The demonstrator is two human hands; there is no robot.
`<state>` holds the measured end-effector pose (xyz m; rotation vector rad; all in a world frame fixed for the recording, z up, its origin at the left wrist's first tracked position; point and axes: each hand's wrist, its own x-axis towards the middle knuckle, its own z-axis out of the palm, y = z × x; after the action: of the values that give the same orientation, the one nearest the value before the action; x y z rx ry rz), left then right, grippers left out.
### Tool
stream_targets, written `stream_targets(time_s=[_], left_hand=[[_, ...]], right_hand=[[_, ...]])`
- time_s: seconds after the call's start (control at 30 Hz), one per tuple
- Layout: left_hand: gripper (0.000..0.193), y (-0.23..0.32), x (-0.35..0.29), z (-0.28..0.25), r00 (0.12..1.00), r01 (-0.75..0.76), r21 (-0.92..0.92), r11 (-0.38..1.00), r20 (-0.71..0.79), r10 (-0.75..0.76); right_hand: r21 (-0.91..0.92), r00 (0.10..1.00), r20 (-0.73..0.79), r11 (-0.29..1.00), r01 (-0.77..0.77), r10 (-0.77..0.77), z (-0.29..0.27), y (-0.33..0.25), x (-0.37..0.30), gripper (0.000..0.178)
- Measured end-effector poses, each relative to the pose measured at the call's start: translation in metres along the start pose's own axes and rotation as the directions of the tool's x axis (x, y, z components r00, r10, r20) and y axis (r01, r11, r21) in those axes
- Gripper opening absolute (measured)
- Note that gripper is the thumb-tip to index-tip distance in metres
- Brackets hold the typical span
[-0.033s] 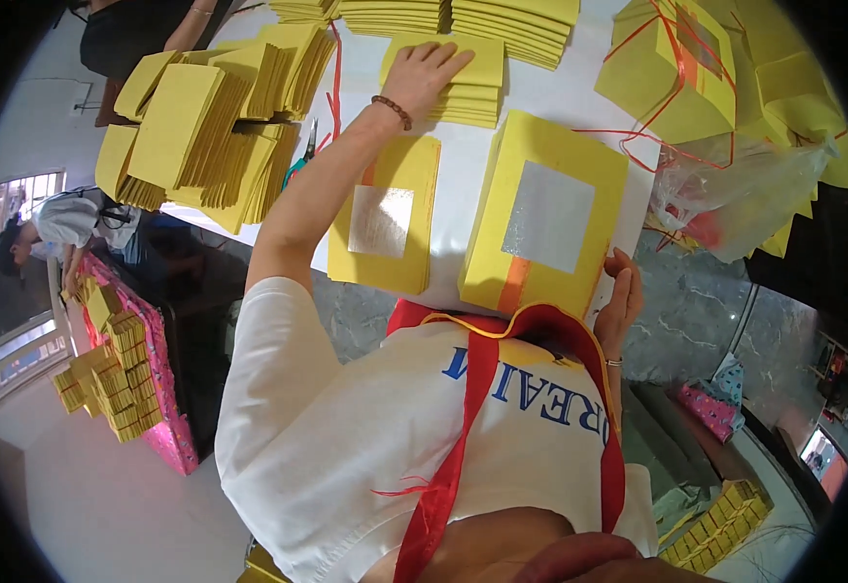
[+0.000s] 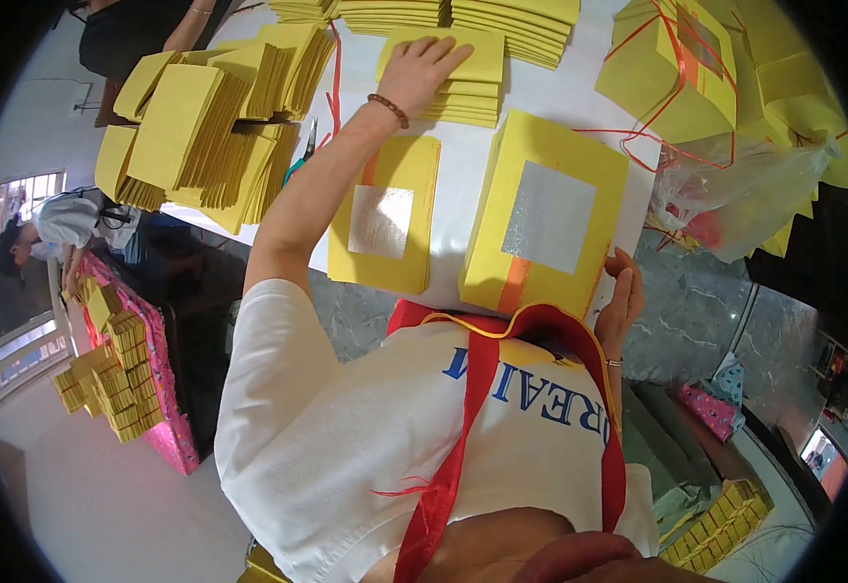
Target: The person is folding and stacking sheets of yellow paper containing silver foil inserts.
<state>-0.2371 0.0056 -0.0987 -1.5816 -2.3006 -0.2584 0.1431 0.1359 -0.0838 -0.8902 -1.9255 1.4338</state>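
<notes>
My left hand reaches forward over a stack of yellow paper on the table. Its fingers are apart and lie on the top piece. Close to my body on the right stands a thick block of yellow paper, with a silver square and an orange stripe on top. My right hand hangs beside its near right side, fingers loosely bent and apart, holding nothing I can see. A thinner yellow paper bundle, also with a silver square, lies under my left forearm.
Yellow paper piles fill the table's left side, near teal-handled scissors. More stacks line the back. At right are a tied yellow bundle and a clear plastic bag. Another person works at a pink-covered table.
My left hand has slid slightly left, and the top yellow piece under it has shifted slightly the same way. My right hand has not moved.
</notes>
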Motion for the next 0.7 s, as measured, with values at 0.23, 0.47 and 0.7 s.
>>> stream_targets(time_s=[0.23,0.47,0.7], left_hand=[[0.052,0.010,-0.018,0.006,0.997,-0.022,0.101,0.995,-0.075,0.030],[0.062,0.011,-0.023,0.022,0.997,0.022,-0.010,1.000,0.075,-0.021],[0.050,-0.004,-0.017,0.015,0.991,0.017,-0.205,0.979,0.131,0.010]], right_hand=[[0.000,1.000,0.024,1.000,0.002,-0.002,0.000,-0.003,0.004,0.033],[-0.018,0.999,0.025,0.999,-0.030,0.030,0.001,0.002,0.000,0.034],[0.033,0.993,0.005,0.992,-0.120,0.120,0.005,0.007,-0.001,0.036]])
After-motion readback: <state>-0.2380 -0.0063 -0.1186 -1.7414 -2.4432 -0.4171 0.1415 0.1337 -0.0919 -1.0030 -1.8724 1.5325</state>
